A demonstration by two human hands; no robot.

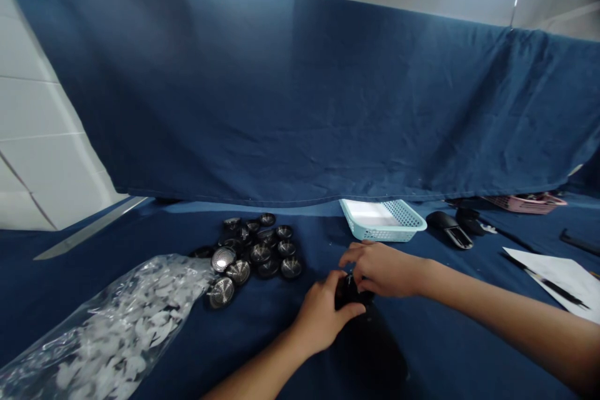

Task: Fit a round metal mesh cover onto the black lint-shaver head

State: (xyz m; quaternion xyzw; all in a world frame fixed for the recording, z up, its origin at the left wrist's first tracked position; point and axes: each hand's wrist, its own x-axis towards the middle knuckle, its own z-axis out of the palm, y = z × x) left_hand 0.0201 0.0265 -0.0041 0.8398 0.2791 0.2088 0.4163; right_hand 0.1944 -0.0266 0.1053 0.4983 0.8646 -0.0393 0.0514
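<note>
A dark round part (347, 292) is between my two hands, low and right of the middle of the head view. My left hand (323, 312) is closed around its left side, thumb in front. From the right, my right hand (382, 267) bends its fingers down onto the top of the part; the fingertips are partly hidden. Just below lies a long black shape (375, 350), too dark to make out. To the left sits a group of round black parts (260, 253) with shiny, patterned silver faces, some tilted or stacked.
A clear plastic bag (135, 325) of white pieces lies at the lower left. Beyond my right hand stands a light blue basket (387, 233) with something white inside. Black devices (450, 228), white paper (562, 275) and a pink basket (529, 203) are at right. A blue curtain (300, 94) hangs behind.
</note>
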